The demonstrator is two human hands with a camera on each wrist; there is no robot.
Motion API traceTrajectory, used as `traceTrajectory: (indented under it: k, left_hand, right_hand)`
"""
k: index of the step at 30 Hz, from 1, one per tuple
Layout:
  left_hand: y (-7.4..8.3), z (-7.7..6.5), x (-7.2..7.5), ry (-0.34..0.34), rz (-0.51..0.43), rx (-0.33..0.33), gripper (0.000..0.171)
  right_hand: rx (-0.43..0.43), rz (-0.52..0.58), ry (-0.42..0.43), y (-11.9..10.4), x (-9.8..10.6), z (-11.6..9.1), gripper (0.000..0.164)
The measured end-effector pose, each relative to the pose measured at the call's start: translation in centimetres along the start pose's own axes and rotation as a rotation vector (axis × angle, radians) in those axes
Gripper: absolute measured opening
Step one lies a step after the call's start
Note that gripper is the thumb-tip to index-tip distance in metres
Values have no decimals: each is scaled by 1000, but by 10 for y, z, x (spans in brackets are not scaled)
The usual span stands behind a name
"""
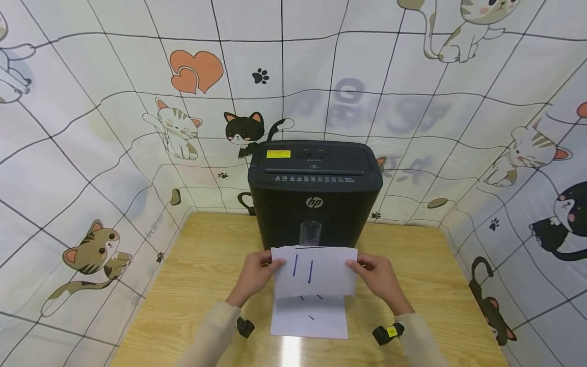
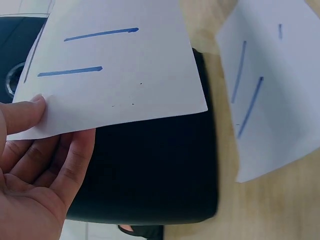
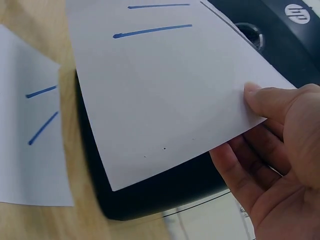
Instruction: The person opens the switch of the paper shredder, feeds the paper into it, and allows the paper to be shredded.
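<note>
Between both hands a white sheet of paper (image 1: 327, 275) with blue pen strokes is held up in front of the black HP paper shredder (image 1: 284, 204). My left hand (image 1: 255, 272) pinches its left edge, thumb on top and fingers beneath. On the opposite edge my right hand (image 1: 377, 278) grips it the same way; the right wrist view shows the thumb (image 3: 270, 102) on the paper's face. Below, a second marked sheet (image 1: 293, 323) lies on the table, partly hidden by the held one. The shredder's feed slot (image 1: 314, 172) runs across its top.
The wooden table (image 1: 206, 244) meets walls covered by a cat-print, grid-patterned cloth (image 1: 302, 61) behind and on both sides. The shredder stands at the table's back middle, with a yellow label (image 1: 278, 154) on its lid. Black straps with cameras (image 1: 388, 334) sit on the wrists.
</note>
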State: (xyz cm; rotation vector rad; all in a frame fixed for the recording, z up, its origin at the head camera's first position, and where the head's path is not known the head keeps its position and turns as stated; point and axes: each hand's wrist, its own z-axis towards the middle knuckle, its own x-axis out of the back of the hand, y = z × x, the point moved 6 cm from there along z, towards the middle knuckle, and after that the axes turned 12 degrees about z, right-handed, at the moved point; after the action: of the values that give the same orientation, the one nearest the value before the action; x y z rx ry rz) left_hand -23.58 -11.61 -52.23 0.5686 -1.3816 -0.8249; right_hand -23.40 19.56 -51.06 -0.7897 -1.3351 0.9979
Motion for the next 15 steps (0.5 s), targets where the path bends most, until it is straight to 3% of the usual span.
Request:
traceTrajectory:
  k: [5, 15]
  left_hand:
    - [13, 4, 10, 16, -41, -11, 13]
    - [38, 11, 31, 20, -37, -24, 14]
  right_hand:
    - [5, -13, 4, -14, 7, 4, 31]
    - [32, -33, 22, -42, 19, 12, 35]
